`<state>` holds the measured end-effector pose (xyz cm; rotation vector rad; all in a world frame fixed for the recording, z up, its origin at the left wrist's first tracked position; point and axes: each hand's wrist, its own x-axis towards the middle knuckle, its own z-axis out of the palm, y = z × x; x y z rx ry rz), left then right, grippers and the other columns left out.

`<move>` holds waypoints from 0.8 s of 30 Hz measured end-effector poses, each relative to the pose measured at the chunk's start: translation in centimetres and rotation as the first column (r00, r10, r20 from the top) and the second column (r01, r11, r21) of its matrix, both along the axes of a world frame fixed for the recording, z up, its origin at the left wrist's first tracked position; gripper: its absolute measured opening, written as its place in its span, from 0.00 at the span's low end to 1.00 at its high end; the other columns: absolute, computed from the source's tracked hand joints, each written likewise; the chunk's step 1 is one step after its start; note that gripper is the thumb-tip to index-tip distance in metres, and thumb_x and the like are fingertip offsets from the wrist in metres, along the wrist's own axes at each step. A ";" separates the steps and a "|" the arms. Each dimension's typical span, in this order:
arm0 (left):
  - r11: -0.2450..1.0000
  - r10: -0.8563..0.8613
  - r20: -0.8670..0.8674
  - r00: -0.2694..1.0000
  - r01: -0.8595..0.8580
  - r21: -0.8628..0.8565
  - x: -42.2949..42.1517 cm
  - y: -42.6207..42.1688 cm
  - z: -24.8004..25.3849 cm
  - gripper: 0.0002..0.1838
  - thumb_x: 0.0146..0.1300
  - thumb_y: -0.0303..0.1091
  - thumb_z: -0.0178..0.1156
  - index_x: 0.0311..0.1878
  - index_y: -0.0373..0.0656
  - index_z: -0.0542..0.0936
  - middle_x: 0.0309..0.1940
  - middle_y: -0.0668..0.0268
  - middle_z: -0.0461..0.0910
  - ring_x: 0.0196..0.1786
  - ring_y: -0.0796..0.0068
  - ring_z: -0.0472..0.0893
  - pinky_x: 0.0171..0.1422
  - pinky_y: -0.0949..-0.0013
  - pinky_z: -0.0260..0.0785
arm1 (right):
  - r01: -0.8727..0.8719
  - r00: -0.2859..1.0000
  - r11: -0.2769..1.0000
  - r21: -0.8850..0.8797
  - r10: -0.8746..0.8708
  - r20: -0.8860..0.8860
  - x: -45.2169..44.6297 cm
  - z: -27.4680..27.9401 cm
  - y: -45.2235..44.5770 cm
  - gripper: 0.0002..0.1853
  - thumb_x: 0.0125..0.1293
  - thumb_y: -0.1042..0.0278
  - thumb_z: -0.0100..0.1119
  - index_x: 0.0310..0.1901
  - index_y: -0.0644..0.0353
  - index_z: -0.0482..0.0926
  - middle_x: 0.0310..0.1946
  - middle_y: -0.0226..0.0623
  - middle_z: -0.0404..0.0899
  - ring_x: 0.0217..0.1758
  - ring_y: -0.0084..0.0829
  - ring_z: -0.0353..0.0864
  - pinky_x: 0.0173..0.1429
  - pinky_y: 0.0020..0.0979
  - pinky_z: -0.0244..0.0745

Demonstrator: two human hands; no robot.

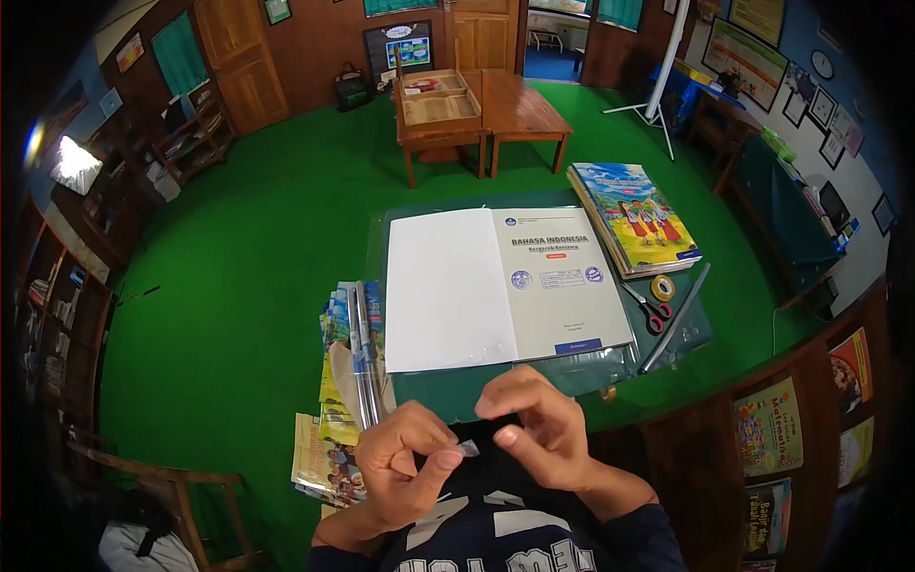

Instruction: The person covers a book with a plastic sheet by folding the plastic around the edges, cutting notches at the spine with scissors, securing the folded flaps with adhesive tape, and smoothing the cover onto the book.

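Observation:
Near my chest, my left hand (405, 467) pinches a small clear piece of tape (467, 448) between thumb and fingertips. Just to its right is my right hand (543, 434), fingers curled but apart from the thumb, with nothing seen between them. Beyond both hands an open book (562, 286) lies on the green-covered table (443, 386), its title page reading "Bahasa Indonesia". The left-hand page is blank white. Clear plastic shows along the book's lower edge. Right of the book lie black-and-red scissors (653, 313) and a roll of tape (662, 287).
A stack of books (643, 219) stands at the table's back right, and a long thin rod (677, 319) lies on the right edge. At left are rolls of clear plastic (364, 353) and more books (329, 458). Wooden tables (524, 105) stand farther off.

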<state>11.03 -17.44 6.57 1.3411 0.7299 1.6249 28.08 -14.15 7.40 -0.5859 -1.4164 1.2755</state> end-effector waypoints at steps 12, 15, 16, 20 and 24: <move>0.668 -0.333 0.526 0.783 0.589 -0.454 -0.8 0.2 0.0 0.13 0.69 0.28 0.55 0.26 0.40 0.75 0.26 0.63 0.75 0.29 0.76 0.70 0.40 0.74 0.64 | 0.195 0.852 0.415 0.889 -0.521 0.056 -0.6 -1.4 1.5 0.07 0.54 0.74 0.69 0.35 0.52 0.86 0.43 0.29 0.80 0.45 0.28 0.76 0.49 0.29 0.71; 0.587 -0.355 0.608 0.710 0.675 -0.447 -1.2 0.3 -0.8 0.13 0.71 0.30 0.54 0.27 0.39 0.76 0.27 0.62 0.76 0.29 0.76 0.70 0.40 0.73 0.64 | 0.179 0.849 0.416 0.892 -0.523 0.074 -0.5 -1.6 1.7 0.07 0.54 0.75 0.69 0.35 0.52 0.86 0.42 0.29 0.80 0.45 0.28 0.76 0.49 0.29 0.71; 0.525 -0.360 0.675 0.643 0.738 -0.424 -1.3 0.4 -1.3 0.14 0.71 0.31 0.53 0.27 0.39 0.76 0.28 0.62 0.77 0.29 0.76 0.70 0.41 0.73 0.64 | 0.175 0.846 0.411 0.895 -0.528 0.078 -0.4 -1.7 1.7 0.08 0.54 0.76 0.68 0.36 0.52 0.86 0.42 0.29 0.79 0.45 0.28 0.76 0.49 0.30 0.71; 0.418 -0.406 0.746 0.529 0.833 -0.364 -2.7 2.7 -2.1 0.15 0.72 0.33 0.52 0.30 0.37 0.78 0.29 0.61 0.79 0.29 0.76 0.71 0.42 0.72 0.65 | 0.089 0.824 0.470 0.878 -0.530 0.200 1.0 -1.6 2.7 0.05 0.59 0.76 0.62 0.34 0.53 0.83 0.41 0.29 0.74 0.44 0.27 0.74 0.50 0.30 0.70; 0.637 -0.502 0.304 0.810 0.584 -0.504 -4.8 7.6 -1.1 0.13 0.72 0.33 0.51 0.34 0.35 0.81 0.30 0.61 0.81 0.31 0.74 0.74 0.42 0.71 0.66 | 0.396 0.817 0.633 0.665 -0.574 0.060 2.3 -0.4 6.7 0.07 0.58 0.82 0.59 0.37 0.60 0.78 0.37 0.34 0.76 0.38 0.30 0.74 0.44 0.29 0.71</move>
